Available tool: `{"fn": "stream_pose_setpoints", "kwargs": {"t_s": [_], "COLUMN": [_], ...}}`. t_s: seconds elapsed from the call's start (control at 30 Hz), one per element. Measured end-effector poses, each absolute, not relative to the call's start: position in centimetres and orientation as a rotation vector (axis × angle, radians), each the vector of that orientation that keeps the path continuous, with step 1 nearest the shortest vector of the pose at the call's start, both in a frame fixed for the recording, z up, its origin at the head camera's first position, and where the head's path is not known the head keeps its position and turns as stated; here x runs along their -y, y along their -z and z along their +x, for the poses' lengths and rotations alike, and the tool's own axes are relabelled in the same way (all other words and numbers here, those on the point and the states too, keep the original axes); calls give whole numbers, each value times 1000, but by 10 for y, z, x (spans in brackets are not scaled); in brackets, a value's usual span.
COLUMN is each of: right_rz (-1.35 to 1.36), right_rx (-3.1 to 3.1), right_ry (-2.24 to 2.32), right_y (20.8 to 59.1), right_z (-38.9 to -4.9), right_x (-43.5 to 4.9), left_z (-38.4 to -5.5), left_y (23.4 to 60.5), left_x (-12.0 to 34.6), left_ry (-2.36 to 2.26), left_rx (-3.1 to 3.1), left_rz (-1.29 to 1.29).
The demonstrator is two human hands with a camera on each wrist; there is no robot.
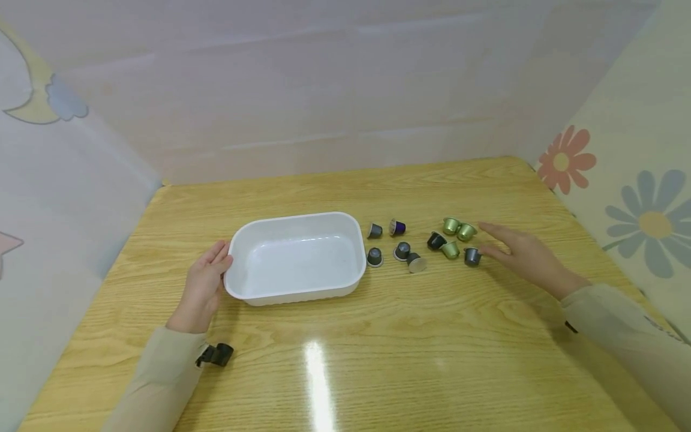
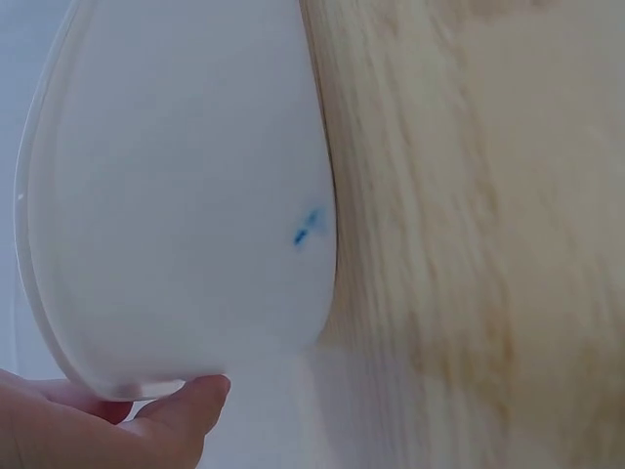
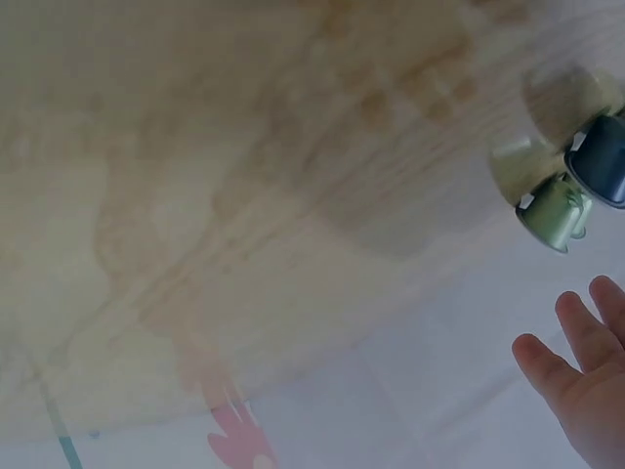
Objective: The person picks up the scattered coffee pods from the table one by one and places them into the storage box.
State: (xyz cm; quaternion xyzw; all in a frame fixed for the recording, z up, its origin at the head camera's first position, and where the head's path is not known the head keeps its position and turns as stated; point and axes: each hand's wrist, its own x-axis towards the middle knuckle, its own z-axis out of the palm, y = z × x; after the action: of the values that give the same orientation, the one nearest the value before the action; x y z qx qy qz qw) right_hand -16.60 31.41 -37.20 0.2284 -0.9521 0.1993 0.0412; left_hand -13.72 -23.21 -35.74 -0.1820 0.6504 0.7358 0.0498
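Beige sleeves (image 1: 162, 369) — left hand (image 1: 200, 288), grip on glossy rounded tub (image 1: 297, 258) — right hand (image 1: 528, 255), fingers straight, beside metallic capsules (image 1: 472, 258).

No text, label, brand, number or sign can be read in any view.

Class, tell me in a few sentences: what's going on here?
A person's left hand holds the left end of a white tub. Their right hand, holding nothing, is beside small green and dark capsules. All the capsules in view lie on the wooden table, none in the tub.
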Motion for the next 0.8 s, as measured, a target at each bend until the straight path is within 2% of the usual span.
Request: {"fn": "stream_pose_setpoints", "kwargs": {"t_s": [0.47, 0.8], "right_rz": [518, 510], "right_rx": [3078, 3124], "right_ry": [-1000, -964], "right_y": [383, 388], "right_z": [-168, -170], "right_x": [-312, -306], "left_z": [-136, -136], "left_y": [358, 358], "left_x": [231, 232], "left_ry": [-2241, -2235], "left_rx": [-1978, -1973], "left_rz": [-558, -562]}}
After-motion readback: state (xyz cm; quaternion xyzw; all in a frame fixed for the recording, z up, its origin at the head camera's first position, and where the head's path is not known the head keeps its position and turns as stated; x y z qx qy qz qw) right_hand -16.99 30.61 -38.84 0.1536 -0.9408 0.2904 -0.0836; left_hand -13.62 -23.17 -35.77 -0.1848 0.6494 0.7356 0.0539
